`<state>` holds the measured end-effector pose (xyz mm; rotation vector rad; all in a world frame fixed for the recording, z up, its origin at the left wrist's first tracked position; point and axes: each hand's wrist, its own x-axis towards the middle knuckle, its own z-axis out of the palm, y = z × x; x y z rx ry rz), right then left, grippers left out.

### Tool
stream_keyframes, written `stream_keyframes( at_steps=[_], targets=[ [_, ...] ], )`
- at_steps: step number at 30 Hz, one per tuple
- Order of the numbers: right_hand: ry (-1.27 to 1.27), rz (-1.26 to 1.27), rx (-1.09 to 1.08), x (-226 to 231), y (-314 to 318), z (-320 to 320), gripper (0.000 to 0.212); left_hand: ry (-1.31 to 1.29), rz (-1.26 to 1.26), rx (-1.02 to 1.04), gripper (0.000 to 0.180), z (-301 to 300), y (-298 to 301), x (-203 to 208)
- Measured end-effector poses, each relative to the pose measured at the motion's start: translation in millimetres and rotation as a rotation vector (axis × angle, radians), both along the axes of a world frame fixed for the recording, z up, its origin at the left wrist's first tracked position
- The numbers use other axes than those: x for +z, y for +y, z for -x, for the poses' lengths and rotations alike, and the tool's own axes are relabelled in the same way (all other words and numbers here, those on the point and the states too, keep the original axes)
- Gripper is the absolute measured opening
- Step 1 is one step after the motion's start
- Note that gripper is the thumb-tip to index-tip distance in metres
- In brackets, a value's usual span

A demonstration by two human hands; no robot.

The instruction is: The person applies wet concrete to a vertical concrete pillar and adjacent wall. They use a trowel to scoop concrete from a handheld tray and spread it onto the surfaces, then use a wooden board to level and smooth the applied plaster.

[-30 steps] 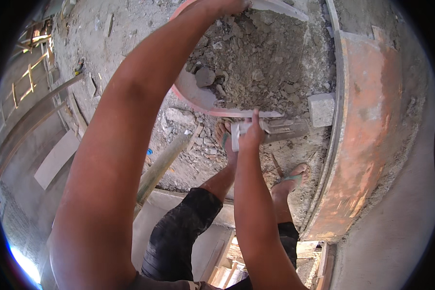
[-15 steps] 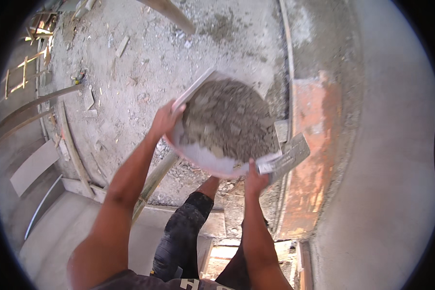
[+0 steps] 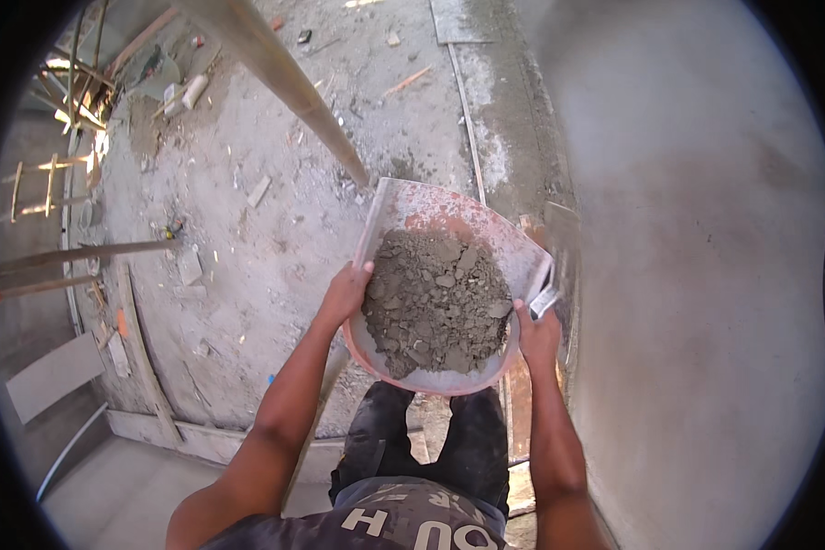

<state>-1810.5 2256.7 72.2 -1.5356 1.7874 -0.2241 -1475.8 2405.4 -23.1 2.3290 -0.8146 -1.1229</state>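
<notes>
Grey-brown rubble [image 3: 435,302] lies heaped in a worn red-and-white pan [image 3: 449,203], which, as I view it remotely through the head camera, is held clear of the floor [image 3: 247,234], in front of the dark trousers [image 3: 376,435]. Of the hands, I note the left [image 3: 344,291] clasping the pan's left edge, the right [image 3: 539,332] gripping the opposite edge together with a silver tool handle [image 3: 544,301]. Beyond the pan slants a wooden pole [image 3: 284,82].
</notes>
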Motion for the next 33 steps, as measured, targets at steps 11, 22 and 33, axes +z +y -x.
stream_keyframes(
  at_steps=[11,22,33],
  targets=[
    [-0.113,0.074,-0.112,30.0,-45.6,-7.6,0.048,-0.101,-0.005,-0.147,0.073,-35.3,-111.6,149.0],
    [-0.111,0.038,-0.148,28.2,-13.7,-26.3,0.053,-0.120,0.033,-0.140,0.075,-52.0,-78.2,98.1],
    [-0.091,-0.116,-0.429,-109.1,-17.8,-97.3,0.048,-0.140,0.008,-0.200,0.075,-143.6,-145.6,-26.7]
  ],
)
